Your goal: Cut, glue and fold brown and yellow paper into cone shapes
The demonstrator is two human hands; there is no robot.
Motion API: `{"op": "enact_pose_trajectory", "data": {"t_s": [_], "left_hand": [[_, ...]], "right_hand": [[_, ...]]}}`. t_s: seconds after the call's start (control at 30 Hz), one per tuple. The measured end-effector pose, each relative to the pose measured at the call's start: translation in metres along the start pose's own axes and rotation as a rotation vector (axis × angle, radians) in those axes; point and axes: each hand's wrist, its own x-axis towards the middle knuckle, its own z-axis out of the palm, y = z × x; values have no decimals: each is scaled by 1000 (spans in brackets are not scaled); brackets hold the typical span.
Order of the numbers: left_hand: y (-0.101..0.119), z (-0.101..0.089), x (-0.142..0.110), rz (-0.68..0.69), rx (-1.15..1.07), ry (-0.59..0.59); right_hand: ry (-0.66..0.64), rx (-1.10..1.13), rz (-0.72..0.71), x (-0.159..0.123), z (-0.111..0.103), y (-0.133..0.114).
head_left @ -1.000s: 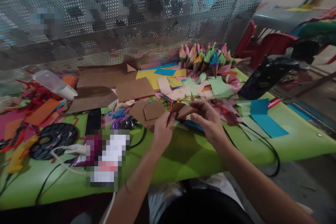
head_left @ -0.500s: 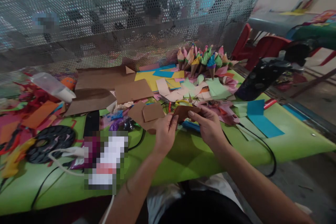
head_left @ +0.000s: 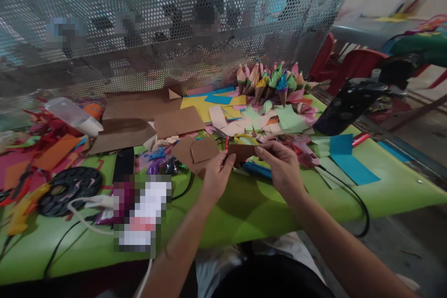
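**Both hands on one small brown piece**

Through the head camera, I use the small flat brown piece of paper or thin card (head_left: 240, 152) as my landmark; it is held above the smooth bright-green tabletop (head_left: 244, 221). Nearer than it and to its left lies a pale, rectangular, pixel-masked device (head_left: 143, 223).

At its left end, I see the bare left hand (head_left: 217, 174) pinching it between thumb and forefinger. At its right end, the bare right hand (head_left: 284, 167) nips the corner, thumb in front; I cannot tell exactly how the fingers behind are placed.

My judgement on this hold: light, even pressure at both ends should spare the piece a stray crease, and level thumbs should keep its upper edge straight.

Just below the piece in view is a long blue object (head_left: 258, 171), partly hidden. To its left lie flat, overlapping brown cut pieces (head_left: 204, 149). Beyond it and to its right stand small brown cones with multicoloured swirled tops (head_left: 272, 81), and farther right a dark, speckled cylindrical bottle (head_left: 344, 107).

I can read no brand, label or writing: the device is masked, and the bottle's pale marks are unclear.
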Motion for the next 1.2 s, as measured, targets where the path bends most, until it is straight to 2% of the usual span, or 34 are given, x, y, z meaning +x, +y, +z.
{"op": "enact_pose_trajectory", "data": {"t_s": [0.1,0.2,0.27,0.37,0.47,0.57,0.7,0.8,0.9,1.03,1.2], "left_hand": [[1,-5,5,-26,-108,-11],[3,-16,11,-32,-117,89],[2,-24,15,-51,-136,159],[1,-33,20,-75,-193,208],[-1,-36,21,-74,-216,243],[-2,-37,22,-63,-203,275],[-1,-38,21,-40,-182,261],[-1,-38,21,-25,-179,224],[-2,-37,21,-27,-204,182],[-6,-35,23,-20,-263,154],[-7,-34,22,-16,-304,142]], "right_hand": [[-64,-168,-41,1,-2,-2],[-115,-418,-113,5,-10,-4],[-164,-680,-180,7,-17,-5],[-302,-1135,-230,5,-28,-4],[-469,-1367,-200,-1,-34,-5],[-544,-1433,-149,1,-30,-13],[-539,-1551,-128,20,-3,-24],[-595,-1605,-69,36,24,-18],[-590,-1633,-54,48,41,-6],[-563,-1626,-65,55,43,0],[-474,-1570,-80,57,25,-4]]}}
